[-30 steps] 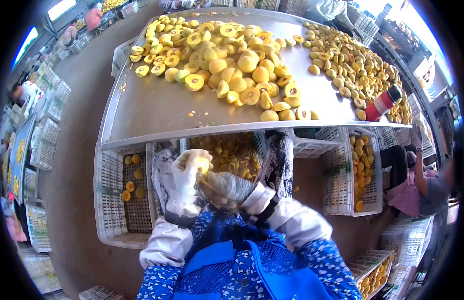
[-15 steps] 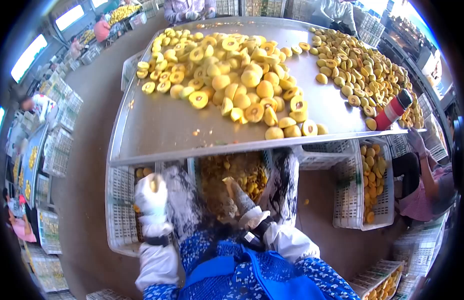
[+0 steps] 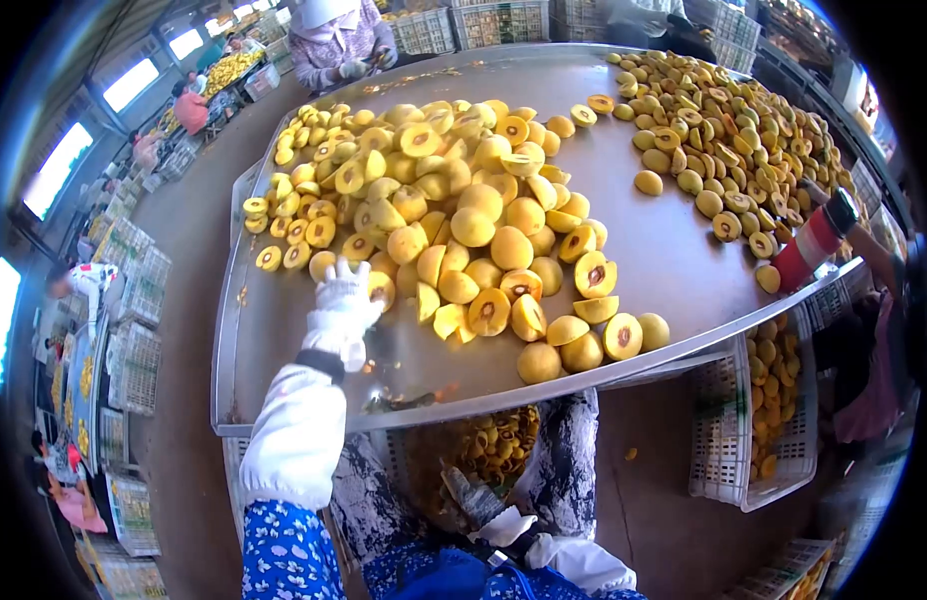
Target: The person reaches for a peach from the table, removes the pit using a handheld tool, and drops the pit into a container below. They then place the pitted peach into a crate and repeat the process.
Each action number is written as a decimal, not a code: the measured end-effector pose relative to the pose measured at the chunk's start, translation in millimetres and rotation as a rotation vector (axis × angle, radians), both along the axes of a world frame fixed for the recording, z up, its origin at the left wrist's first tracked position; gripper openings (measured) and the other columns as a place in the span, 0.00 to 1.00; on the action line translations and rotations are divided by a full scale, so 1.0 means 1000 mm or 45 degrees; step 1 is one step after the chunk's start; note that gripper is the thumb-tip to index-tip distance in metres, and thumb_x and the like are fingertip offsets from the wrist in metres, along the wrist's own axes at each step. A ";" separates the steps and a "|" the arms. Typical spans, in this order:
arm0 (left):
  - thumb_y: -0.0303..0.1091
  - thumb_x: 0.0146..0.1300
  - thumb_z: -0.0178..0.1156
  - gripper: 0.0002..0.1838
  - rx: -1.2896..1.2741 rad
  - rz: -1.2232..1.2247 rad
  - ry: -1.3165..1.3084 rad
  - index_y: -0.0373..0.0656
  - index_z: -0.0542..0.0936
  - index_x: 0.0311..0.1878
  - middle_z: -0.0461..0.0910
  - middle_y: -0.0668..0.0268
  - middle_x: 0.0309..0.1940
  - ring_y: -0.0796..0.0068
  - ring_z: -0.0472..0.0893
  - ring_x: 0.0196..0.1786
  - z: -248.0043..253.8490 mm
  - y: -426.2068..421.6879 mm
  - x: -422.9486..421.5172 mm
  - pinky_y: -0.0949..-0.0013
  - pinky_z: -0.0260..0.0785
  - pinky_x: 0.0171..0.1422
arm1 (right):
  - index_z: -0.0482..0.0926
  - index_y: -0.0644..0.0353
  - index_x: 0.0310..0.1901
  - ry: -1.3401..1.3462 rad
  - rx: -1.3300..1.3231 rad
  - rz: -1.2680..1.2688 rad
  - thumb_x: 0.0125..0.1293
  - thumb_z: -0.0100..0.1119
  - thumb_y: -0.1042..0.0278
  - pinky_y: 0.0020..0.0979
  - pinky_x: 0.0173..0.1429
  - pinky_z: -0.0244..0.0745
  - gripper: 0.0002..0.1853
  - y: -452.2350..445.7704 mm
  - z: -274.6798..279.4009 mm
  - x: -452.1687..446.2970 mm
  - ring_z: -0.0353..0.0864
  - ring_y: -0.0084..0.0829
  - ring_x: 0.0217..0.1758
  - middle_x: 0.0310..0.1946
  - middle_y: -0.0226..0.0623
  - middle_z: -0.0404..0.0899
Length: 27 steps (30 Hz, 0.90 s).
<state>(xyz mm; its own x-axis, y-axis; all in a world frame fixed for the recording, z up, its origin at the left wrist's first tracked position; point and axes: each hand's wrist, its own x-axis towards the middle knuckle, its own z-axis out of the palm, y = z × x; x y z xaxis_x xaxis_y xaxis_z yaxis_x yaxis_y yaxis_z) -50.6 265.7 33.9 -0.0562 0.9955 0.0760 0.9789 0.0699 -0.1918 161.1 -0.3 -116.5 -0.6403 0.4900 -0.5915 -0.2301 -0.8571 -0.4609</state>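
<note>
My left hand point(image 3: 346, 305), in a white glove, stretches over the metal table with its fingers apart. Its fingertips are beside the near left edge of a heap of yellow peach halves point(image 3: 474, 228), and nothing shows in its grasp. Several halves have their cut face up with the brown pit visible. Low between my knees, my right hand point(image 3: 471, 493) wears a greyish, dirty glove. It is just above a crate of peach pieces point(image 3: 499, 440). Its fingers are too blurred to show whether they hold anything.
A second heap of peach halves point(image 3: 744, 150) lies at the table's right, beside a red bottle point(image 3: 814, 240). The table's raised metal rim point(image 3: 504, 402) runs above my knees. A crate of peaches point(image 3: 719, 440) stands at lower right. A co-worker point(image 3: 334, 45) sits across the table.
My left hand has moved from the crate at the left, where fruit showed at its fingers, up and forward onto the table. My right hand stays low between my knees. The view has shifted.
</note>
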 end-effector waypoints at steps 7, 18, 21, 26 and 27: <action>0.36 0.53 0.65 0.24 -0.097 -0.045 -0.994 0.48 0.70 0.54 0.78 0.58 0.42 0.56 0.80 0.42 -0.001 -0.037 0.000 0.54 0.74 0.43 | 0.76 0.56 0.46 -0.130 0.276 -0.054 0.72 0.46 0.53 0.31 0.32 0.70 0.16 -0.007 0.020 -0.005 0.76 0.30 0.28 0.28 0.39 0.78; 0.65 0.65 0.44 0.38 -0.099 0.067 -3.571 0.32 0.73 0.53 0.79 0.44 0.45 0.48 0.82 0.38 -0.010 -0.194 -0.009 0.61 0.81 0.34 | 0.71 0.58 0.36 -0.967 2.371 -0.306 0.70 0.50 0.60 0.50 0.25 0.64 0.10 0.017 0.114 -0.012 0.76 0.56 0.26 0.21 0.52 0.75; 0.62 0.66 0.45 0.37 0.015 0.023 -3.453 0.31 0.71 0.55 0.78 0.45 0.44 0.48 0.82 0.37 -0.031 -0.213 -0.003 0.60 0.81 0.36 | 0.69 0.57 0.39 -0.873 1.915 -0.277 0.70 0.48 0.57 0.54 0.25 0.64 0.12 0.016 0.134 -0.025 0.75 0.57 0.22 0.17 0.56 0.74; 0.49 0.70 0.46 0.24 0.367 0.044 -2.983 0.36 0.74 0.52 0.78 0.58 0.42 0.66 0.80 0.40 -0.025 -0.236 0.025 0.68 0.77 0.46 | 0.72 0.61 0.47 -1.110 2.031 0.043 0.67 0.47 0.63 0.47 0.24 0.67 0.12 0.021 0.135 -0.032 0.75 0.50 0.22 0.28 0.52 0.72; 0.47 0.70 0.45 0.22 0.372 0.049 -2.924 0.36 0.74 0.52 0.78 0.59 0.42 0.67 0.80 0.41 -0.024 -0.240 0.029 0.69 0.77 0.46 | 0.73 0.61 0.51 -1.140 2.048 0.094 0.65 0.47 0.68 0.44 0.24 0.68 0.14 0.021 0.130 -0.033 0.75 0.47 0.22 0.34 0.50 0.71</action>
